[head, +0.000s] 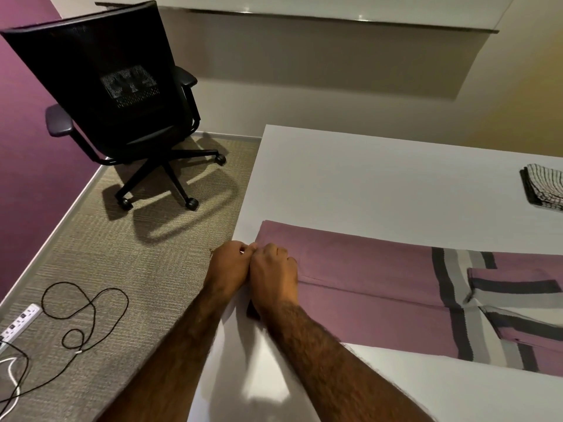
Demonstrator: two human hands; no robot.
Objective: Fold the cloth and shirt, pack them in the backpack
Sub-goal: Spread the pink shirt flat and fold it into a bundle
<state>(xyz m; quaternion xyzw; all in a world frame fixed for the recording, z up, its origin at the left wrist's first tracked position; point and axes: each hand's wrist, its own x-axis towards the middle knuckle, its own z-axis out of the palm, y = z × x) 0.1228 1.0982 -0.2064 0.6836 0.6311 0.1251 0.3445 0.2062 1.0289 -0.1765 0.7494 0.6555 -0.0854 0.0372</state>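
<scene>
Two hands (230, 263) (274, 271), one shirt (365, 269), one cloth (545, 187), one chair (122, 80).

From here the mauve shirt with grey and dark bands (365, 287) looks to me like soft, matt cloth with limp folds. The white surface (380, 184) under it is smooth and mostly matt, with a dull sheen nearest me. The folded black-and-white striped cloth (545, 187) seems a coarser weave. The black office chair (122, 86) has a see-through mesh back and smooth plastic arms. The grey-beige carpet (91, 254) is rough and ribbed, and the white power strip (19, 322) is smooth plastic.
</scene>
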